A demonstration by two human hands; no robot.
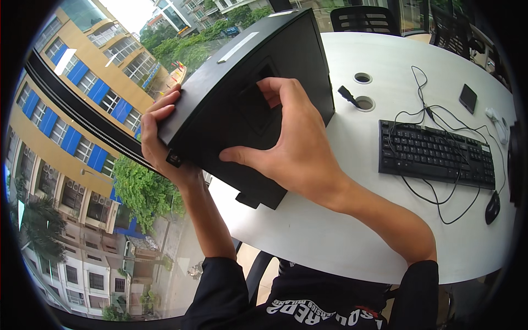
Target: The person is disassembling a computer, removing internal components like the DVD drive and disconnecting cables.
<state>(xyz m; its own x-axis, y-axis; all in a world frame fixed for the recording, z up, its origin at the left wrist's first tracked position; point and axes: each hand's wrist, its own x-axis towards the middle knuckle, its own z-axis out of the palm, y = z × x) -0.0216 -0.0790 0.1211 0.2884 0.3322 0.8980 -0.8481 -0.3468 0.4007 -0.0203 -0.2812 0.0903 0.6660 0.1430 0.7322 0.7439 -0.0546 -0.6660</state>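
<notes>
A black desktop computer case [223, 135] stands tilted at the left end of the white table, its broad side panel turned toward me. My left hand [165, 137] is wrapped around the case's near left edge, fingers over the top face. On the side panel, my right hand [300, 140] has its fingertips hooked into a dark recess [266, 71], with the thumb pressed flat on the panel lower down. The fingertips inside the recess are hidden. A pale label [237, 48] is stuck on the case's upper face.
On the white table [352, 236] lie a black keyboard [437, 154] with tangled cables, a mouse [493, 208] and a phone [468, 98]. A black plug [348, 95] pokes from a cable hole. Black chairs [364, 21] stand behind. A large window borders the left.
</notes>
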